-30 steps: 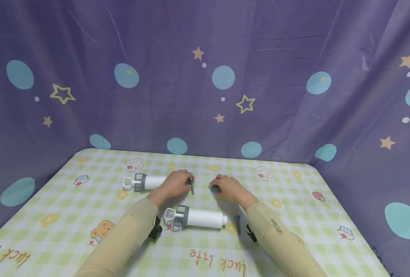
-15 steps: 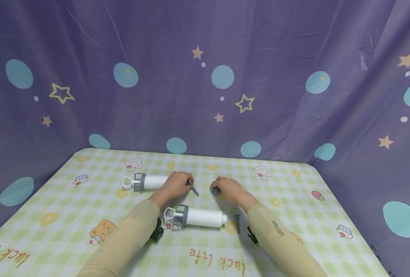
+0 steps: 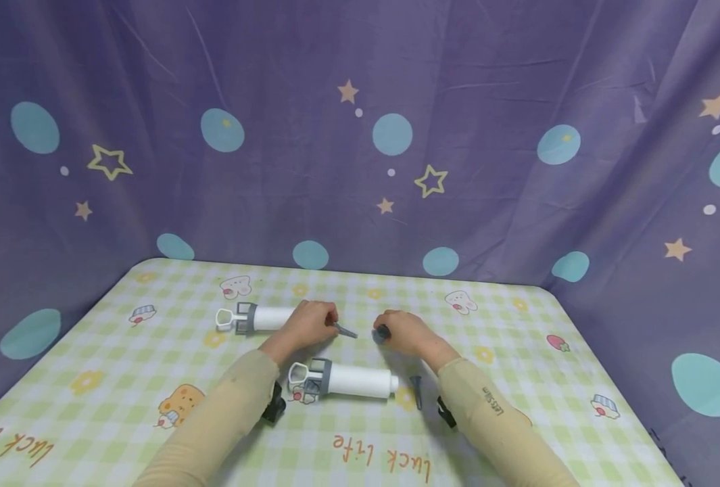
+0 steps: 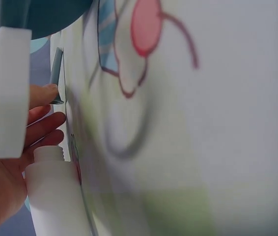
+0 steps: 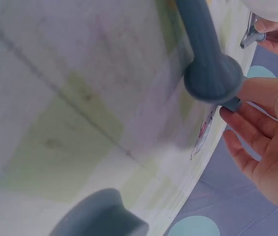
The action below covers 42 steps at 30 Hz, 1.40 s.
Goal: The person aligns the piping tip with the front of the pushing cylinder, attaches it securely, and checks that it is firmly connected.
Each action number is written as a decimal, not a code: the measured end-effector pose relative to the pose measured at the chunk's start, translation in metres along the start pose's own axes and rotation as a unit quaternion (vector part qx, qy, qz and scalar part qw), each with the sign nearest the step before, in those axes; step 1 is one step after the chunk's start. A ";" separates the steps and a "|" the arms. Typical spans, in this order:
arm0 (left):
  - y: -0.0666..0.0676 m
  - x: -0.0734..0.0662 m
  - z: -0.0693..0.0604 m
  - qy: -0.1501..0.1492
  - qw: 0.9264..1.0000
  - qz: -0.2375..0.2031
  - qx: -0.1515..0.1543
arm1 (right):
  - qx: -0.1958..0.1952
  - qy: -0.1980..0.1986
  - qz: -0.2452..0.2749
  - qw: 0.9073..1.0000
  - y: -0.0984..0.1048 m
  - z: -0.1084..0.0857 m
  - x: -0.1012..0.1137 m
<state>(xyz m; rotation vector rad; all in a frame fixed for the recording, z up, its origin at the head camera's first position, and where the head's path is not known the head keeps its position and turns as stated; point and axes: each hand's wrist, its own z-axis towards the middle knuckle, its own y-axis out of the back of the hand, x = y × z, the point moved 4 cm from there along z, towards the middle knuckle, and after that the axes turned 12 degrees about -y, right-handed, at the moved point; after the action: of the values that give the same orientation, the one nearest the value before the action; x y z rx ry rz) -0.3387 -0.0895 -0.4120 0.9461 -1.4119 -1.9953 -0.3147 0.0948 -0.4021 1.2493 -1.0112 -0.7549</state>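
Note:
Near the back of the table my left hand pinches a slim grey tapered nozzle between thumb and fingers, its narrow end pointing right. Partly behind that hand lies a white syringe-like tube with a grey collar and loop handle; the left wrist view shows its threaded end. To the right, my right hand holds a small dark grey piece in its fingertips, mostly hidden; its edge shows in the right wrist view. The two hands are apart.
A second white syringe-like tube lies in front, between my forearms. To its right is a loose grey nozzle, large in the right wrist view. Another grey part is close to that camera. A purple curtain hangs behind the checked tablecloth.
The nozzle in my left hand has swung from pointing toward me to pointing right. My right hand has shifted slightly to the right, and its dark piece has tilted.

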 end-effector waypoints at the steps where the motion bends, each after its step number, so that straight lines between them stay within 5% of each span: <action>1: 0.001 0.000 0.000 0.002 1.000 -0.005 -0.002 | -0.001 0.000 0.004 1.000 0.001 0.000 0.000; 19: 0.008 -0.002 -0.005 0.011 0.998 -0.050 -0.023 | -0.039 0.020 0.043 0.998 0.005 -0.003 -0.007; 42: 0.035 -0.013 -0.009 -0.057 0.996 -0.014 -0.066 | -0.043 -0.015 0.104 0.993 0.022 -0.012 -0.014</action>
<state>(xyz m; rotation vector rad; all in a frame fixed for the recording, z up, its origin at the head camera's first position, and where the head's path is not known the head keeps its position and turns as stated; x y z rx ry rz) -0.3232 -0.0961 -0.3777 0.8088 -1.3129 -2.1651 -0.3109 0.1160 -0.3834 1.0421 -1.1034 -0.6494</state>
